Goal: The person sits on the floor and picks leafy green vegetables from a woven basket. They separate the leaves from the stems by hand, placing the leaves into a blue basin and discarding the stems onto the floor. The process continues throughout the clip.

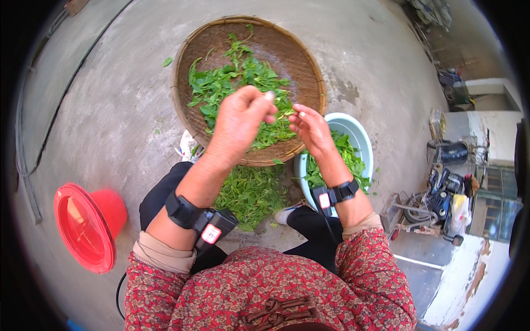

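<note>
Before me is a round woven bamboo tray (305, 62), with leafy green stems (223, 80) scattered across it. My left hand (246, 109) hovers over the tray, fingers curled together; whether something small is between them is hidden. Just right of it, my right hand (308, 126) pinches a thin green stem piece (286, 113) at the fingertips, above the tray's right part. A pale blue plastic basin (366, 142) holding more greens (345, 151) stands under my right forearm. Between my feet, below the tray's near rim, lies a heap of greens (252, 196) on the ground.
A red plastic bucket or stool (109, 211) is on the concrete floor (120, 103) to the left. A dark cable (78, 68) runs along the far left. At the right are a motorcycle (441, 198), a white bag (459, 211) and a wall (459, 273).
</note>
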Tool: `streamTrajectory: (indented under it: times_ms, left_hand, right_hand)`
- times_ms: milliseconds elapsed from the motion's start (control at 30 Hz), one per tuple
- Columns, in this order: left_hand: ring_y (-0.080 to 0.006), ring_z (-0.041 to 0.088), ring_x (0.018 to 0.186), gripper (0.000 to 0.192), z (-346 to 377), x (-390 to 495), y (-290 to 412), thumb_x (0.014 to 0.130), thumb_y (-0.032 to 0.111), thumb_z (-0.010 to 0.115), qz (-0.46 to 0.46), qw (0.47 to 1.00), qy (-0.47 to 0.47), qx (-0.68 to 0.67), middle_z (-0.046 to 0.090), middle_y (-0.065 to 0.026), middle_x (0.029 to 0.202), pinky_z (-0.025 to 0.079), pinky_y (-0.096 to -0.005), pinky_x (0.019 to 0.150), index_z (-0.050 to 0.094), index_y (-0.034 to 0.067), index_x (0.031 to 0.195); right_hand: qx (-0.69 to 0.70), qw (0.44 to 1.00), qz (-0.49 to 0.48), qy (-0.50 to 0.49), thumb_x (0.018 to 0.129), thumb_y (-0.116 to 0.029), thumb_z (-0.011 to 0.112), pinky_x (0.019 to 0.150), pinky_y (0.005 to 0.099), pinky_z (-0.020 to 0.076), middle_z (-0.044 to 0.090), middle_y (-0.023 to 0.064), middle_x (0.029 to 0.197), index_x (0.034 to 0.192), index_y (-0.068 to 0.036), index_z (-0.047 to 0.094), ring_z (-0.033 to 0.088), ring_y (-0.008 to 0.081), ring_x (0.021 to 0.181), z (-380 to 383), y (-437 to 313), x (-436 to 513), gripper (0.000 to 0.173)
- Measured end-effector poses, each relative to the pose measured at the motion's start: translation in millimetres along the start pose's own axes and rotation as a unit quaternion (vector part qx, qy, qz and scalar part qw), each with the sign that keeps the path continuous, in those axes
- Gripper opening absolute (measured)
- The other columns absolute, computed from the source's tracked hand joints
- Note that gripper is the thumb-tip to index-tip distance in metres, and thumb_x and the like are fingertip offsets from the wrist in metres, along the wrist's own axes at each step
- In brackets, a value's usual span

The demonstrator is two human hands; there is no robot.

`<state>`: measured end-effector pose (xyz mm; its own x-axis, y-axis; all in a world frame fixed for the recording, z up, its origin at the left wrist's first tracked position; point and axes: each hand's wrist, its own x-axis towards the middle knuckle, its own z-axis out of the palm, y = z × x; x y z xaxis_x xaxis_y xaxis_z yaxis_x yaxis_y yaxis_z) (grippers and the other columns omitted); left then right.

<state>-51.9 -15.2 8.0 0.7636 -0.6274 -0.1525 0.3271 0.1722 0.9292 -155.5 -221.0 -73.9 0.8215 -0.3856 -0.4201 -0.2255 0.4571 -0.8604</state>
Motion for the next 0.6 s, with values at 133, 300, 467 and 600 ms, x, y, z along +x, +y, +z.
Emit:
streamTrajectory:
  times_ms: [133,300,467,600]
  left_hand:
    - [-0.0081,0.055,0.071,0.017,5.2,2.9,-6.7,0.086,0.017,0.058,0.025,0.999,-0.033,0.024,0.06,-0.002,0.084,0.044,-0.0239,0.069,0.058,0.001,0.093]
    - [-0.0075,0.052,0.068,0.025,21.3,-6.0,-18.8,0.081,0.018,0.066,0.025,0.938,-0.149,0.313,0.059,-0.001,0.078,0.045,-0.0225,0.062,0.059,-0.001,0.094]
    - [-0.008,0.052,0.062,0.024,28.7,-2.8,-27.1,0.085,0.021,0.059,0.077,0.893,-0.165,0.411,0.055,-0.001,0.068,0.044,-0.0237,0.055,0.059,-0.003,0.089]
    - [-0.0077,0.051,0.059,0.025,28.1,2.9,-29.3,0.087,0.021,0.055,0.003,0.924,-0.171,0.342,0.055,-0.0007,0.067,0.043,-0.0244,0.053,0.06,-0.003,0.088]
  right_hand:
    - [0.123,0.99,-0.011,-0.067,0.088,-0.011,0.054,0.082,0.0344,0.0495,0.061,0.0076,0.099,0.117,-0.001,0.053,0.059,0.0192,0.093,14.1,-24.1,-54.7,0.031]
    - [0.17,0.984,-0.033,-0.052,0.087,-0.013,0.056,0.08,0.034,0.0486,0.06,0.0068,0.1,0.116,-0.002,0.053,0.059,0.0185,0.091,30.7,-27.3,-87.9,0.031]
    - [0.049,0.997,-0.066,-0.004,0.088,-0.013,0.054,0.079,0.03,0.0468,0.058,0.0063,0.102,0.12,-0.004,0.05,0.058,0.0166,0.091,34.9,-27.5,-92.6,0.034]
    - [-0.306,0.905,-0.29,0.064,0.079,-0.013,0.061,0.092,0.0332,0.0408,0.054,0.0081,0.111,0.127,-0.005,0.044,0.053,0.0184,0.104,29.5,-32.2,-87.2,0.052]
